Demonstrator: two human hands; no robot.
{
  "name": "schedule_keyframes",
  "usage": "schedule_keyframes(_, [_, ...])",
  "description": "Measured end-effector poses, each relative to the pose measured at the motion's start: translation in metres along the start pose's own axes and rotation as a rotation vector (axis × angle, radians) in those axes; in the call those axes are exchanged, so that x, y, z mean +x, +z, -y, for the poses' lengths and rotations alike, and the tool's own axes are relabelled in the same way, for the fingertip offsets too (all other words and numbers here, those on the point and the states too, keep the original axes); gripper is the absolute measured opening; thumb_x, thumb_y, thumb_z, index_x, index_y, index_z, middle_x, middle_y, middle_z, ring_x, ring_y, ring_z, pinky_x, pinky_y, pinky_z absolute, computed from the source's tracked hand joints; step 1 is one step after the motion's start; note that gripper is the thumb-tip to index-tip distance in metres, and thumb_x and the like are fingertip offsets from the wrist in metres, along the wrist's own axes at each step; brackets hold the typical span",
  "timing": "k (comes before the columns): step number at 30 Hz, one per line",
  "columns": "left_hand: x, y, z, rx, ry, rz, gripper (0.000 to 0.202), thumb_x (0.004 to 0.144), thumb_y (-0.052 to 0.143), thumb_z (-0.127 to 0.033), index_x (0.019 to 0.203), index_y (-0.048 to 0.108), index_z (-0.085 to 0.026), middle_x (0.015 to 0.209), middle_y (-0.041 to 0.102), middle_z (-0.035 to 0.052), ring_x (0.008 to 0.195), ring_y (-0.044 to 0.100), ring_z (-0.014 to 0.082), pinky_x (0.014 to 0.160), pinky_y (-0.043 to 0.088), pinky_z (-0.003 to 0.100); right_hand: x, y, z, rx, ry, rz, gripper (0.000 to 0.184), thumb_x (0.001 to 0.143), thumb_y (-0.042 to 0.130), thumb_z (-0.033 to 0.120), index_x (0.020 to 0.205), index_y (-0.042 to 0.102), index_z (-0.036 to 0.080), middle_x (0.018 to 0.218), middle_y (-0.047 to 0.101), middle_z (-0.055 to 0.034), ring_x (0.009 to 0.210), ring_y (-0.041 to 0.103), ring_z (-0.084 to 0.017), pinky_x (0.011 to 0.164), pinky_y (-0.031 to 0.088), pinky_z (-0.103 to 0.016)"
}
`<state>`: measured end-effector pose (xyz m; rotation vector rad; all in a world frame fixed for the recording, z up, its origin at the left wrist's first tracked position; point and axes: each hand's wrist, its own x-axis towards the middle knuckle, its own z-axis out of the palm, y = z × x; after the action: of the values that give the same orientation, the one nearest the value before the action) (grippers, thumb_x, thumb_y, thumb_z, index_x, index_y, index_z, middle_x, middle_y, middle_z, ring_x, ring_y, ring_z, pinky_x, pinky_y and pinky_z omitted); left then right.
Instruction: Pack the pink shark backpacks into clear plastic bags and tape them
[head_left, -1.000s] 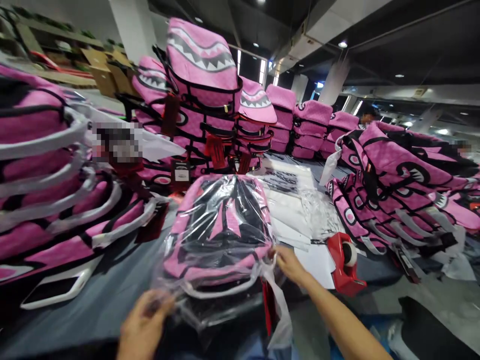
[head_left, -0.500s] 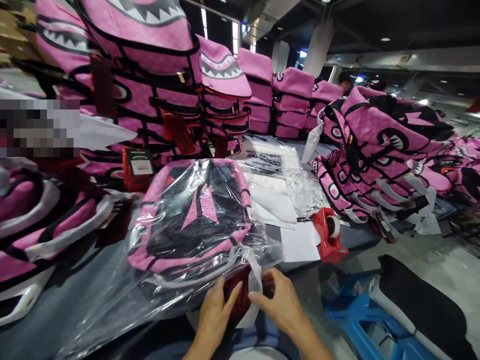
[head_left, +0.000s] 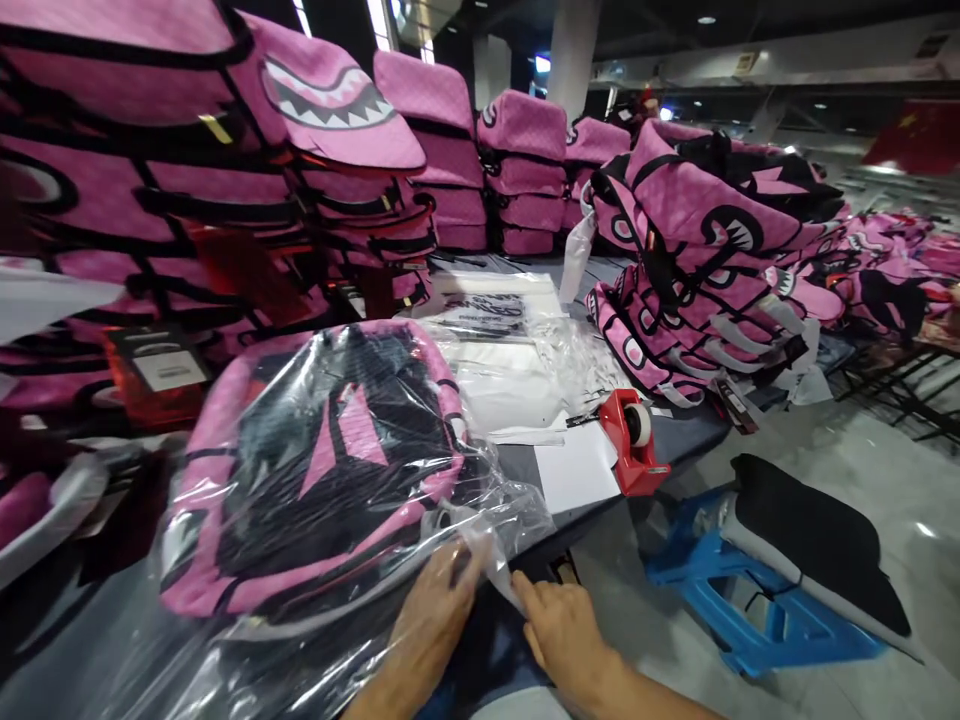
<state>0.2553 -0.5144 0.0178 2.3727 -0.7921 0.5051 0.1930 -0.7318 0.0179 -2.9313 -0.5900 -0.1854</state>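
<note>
Both hands pinching clear plastic bag [head_left: 480, 520], left hand [head_left: 435, 625], right hand [head_left: 559, 630], pink backpack [head_left: 315, 470] inside

Glossy clear plastic bag [head_left: 495, 510] over matt pink cloth backpack [head_left: 322, 470]; shiny red plastic tape dispenser [head_left: 634, 445].

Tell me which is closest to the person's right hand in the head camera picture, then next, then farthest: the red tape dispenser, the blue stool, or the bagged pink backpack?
From the right hand:
1. Bagged pink backpack, just left; its plastic bag is at the fingertips.
2. Red tape dispenser, up and right on the table.
3. Blue stool, far right on the floor.
</note>
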Motion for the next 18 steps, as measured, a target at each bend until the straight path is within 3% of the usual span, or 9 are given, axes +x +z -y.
schedule_keyframes(3, [0.012,-0.01,0.013,0.277,0.332,0.043,0.066,0.09,0.049,-0.001,0.148,0.056,-0.033,0.126,0.073,0.0051,0.119,0.068,0.0223,0.115,0.047,0.039,-0.009,0.012,0.012,0.048,-0.016,-0.017,0.064,0.083,0.076,0.022,0.143,0.052,0.018,0.089,0.073,-0.007,0.075,0.067,-0.024,0.066,0.045,-0.036])
schedule_keyframes(7, [0.033,-0.022,0.015,0.203,0.728,0.201,0.04,0.093,0.051,-0.004,0.124,0.071,-0.018,0.121,0.076,0.007,0.118,0.068,0.0199,0.118,0.045,0.036,-0.024,0.023,0.013,0.067,-0.042,0.018,0.073,0.081,0.075,0.024,0.149,0.047,0.021,0.09,0.073,-0.0057,0.075,0.065,-0.023,0.066,0.044,-0.034])
schedule_keyframes(10, [0.037,-0.024,0.018,0.101,0.791,0.222,0.023,0.096,0.055,-0.011,0.105,0.075,-0.016,0.108,0.079,0.008,0.107,0.071,0.0204,0.112,0.05,0.036,-0.031,0.03,0.006,0.136,-0.047,0.004,0.083,0.08,0.069,0.023,0.157,0.038,0.017,0.093,0.072,-0.007,0.079,0.064,-0.023,0.065,0.044,-0.034])
schedule_keyframes(12, [0.032,-0.025,0.024,0.073,0.828,0.21,0.018,0.098,0.057,-0.015,0.097,0.075,-0.017,0.108,0.079,0.0082,0.105,0.071,0.0199,0.111,0.05,0.036,-0.03,0.034,0.003,0.193,0.017,-0.039,0.079,0.08,0.066,0.022,0.156,0.041,0.017,0.098,0.07,-0.0083,0.084,0.062,-0.024,0.067,0.044,-0.034])
schedule_keyframes(14, [0.025,-0.031,0.032,0.074,0.865,0.219,0.018,0.099,0.056,-0.016,0.097,0.074,-0.018,0.112,0.079,0.0079,0.11,0.07,0.0195,0.116,0.046,0.036,-0.024,0.035,0.002,0.226,0.101,-0.123,0.062,0.083,0.066,0.02,0.144,0.056,0.023,0.102,0.067,-0.0083,0.089,0.06,-0.024,0.072,0.044,-0.034])
schedule_keyframes(16, [0.019,-0.038,0.039,0.085,0.858,0.23,0.019,0.099,0.056,-0.015,0.105,0.073,-0.019,0.118,0.078,0.0067,0.119,0.066,0.019,0.121,0.04,0.037,-0.019,0.035,0.001,0.244,0.156,-0.229,0.034,0.087,0.064,0.017,0.119,0.07,0.025,0.102,0.065,-0.0073,0.091,0.058,-0.022,0.077,0.043,-0.034])
schedule_keyframes(18, [0.019,-0.046,0.041,0.103,0.809,0.199,0.024,0.098,0.053,-0.01,0.112,0.071,-0.02,0.126,0.075,0.0068,0.127,0.062,0.0191,0.122,0.038,0.037,-0.019,0.036,0.0,0.251,0.127,-0.303,0.019,0.089,0.058,0.012,0.1,0.071,0.022,0.098,0.065,-0.0072,0.09,0.056,-0.021,0.078,0.041,-0.035])
